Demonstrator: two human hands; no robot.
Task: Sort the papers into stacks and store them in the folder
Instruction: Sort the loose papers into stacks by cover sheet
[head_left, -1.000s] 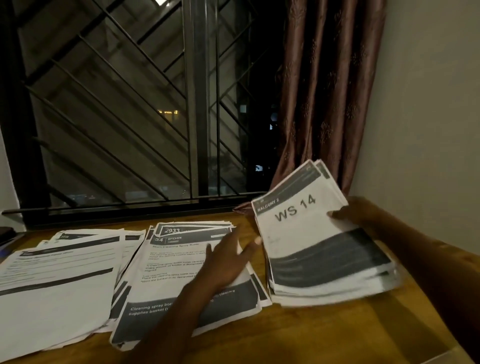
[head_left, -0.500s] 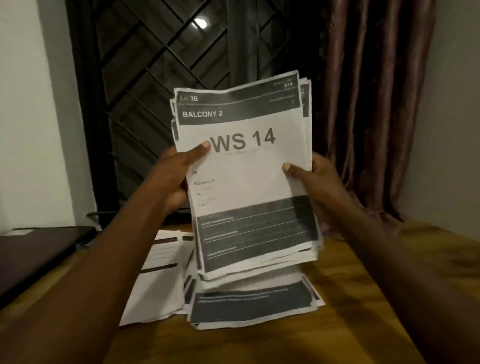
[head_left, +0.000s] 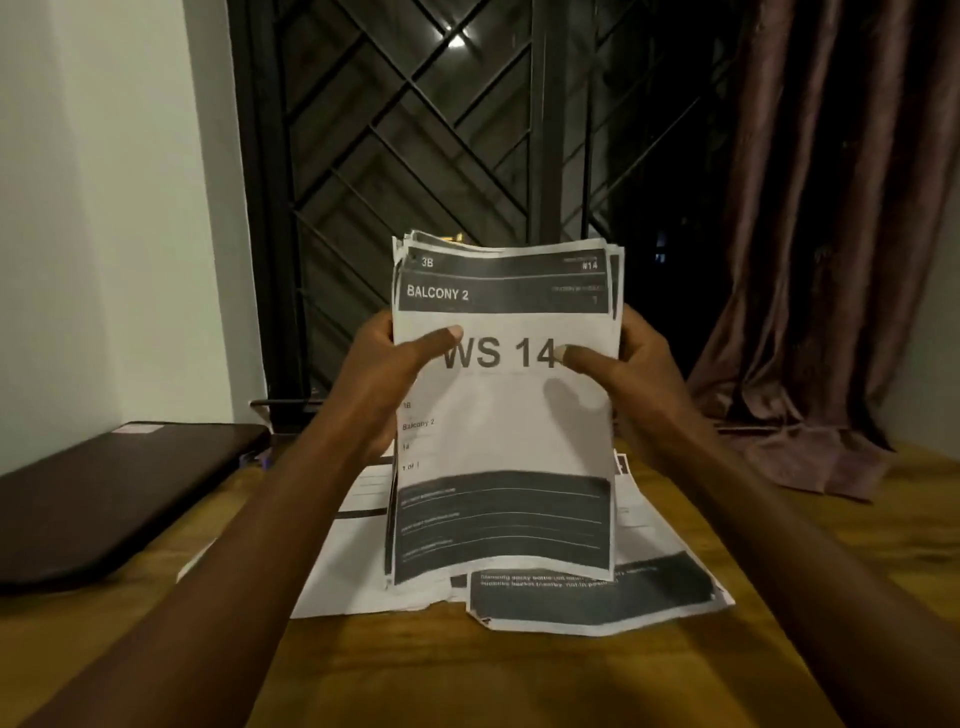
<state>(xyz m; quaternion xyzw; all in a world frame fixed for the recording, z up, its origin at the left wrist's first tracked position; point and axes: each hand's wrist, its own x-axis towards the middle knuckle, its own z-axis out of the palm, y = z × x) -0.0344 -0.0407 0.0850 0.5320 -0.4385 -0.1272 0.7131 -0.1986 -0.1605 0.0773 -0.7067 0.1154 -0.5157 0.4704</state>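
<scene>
Obs.: the person holds a thick stack of white printed sheets with black header bands (head_left: 504, 441) upright above the brown wooden table (head_left: 467, 675). The top sheet reads "BALCONY 2" and "WS 14". The left hand (head_left: 384, 374) grips the stack's left edge with its thumb laid across the front. The right hand (head_left: 639, 364) grips the right edge in the same way. Neither hand is free.

The stack's lower edge hangs in front of some loose white sheets (head_left: 337, 571) and a creased sheet with a dark grey block (head_left: 587, 597), both flat on the table. Whether it touches them I cannot tell. A dark flat rectangular case (head_left: 104, 493) lies at the table's left side, apart from the papers; it may be a folder or a closed laptop.

Risks, as I judge them:
1. The top edges are uneven and fanned at the upper left. Tapping the stack square on the loose sheets instead of bare wood gives a soft base, so the edges may not line up and the sheets beneath may crease.
2. Both grips sit high and the lower half hangs unsupported. If the thumbs ease, inner sheets may slide out.
3. Setting the stack down on the papers below would mix the groups.
4. The light is dim and the small header print is faint, so misfiling is likely.
</scene>
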